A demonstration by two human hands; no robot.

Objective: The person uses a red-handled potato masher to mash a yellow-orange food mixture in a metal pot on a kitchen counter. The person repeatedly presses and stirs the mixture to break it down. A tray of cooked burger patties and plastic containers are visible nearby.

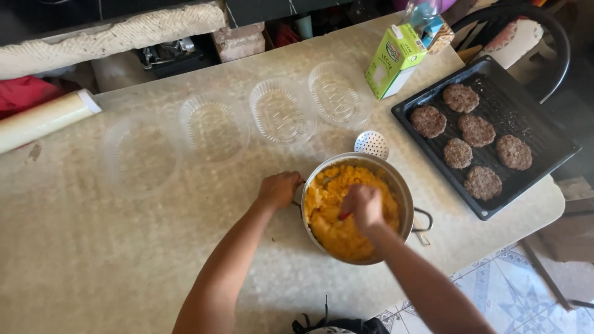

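The left hand [279, 188] grips the rim of the pot [402, 185] on the counter [124, 247]. The right hand [363, 206], over the orange mash [337, 229] inside the pot, is closed around a red-handled utensil [344, 216].

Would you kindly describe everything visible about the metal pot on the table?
The metal pot is round, shiny steel, standing upright on the speckled table, with a dark loop handle at its right. It is nearly full of orange mash. The left hand grips its left rim; the right hand holds a red-handled utensil in the mash. A perforated skimmer lies just behind it.
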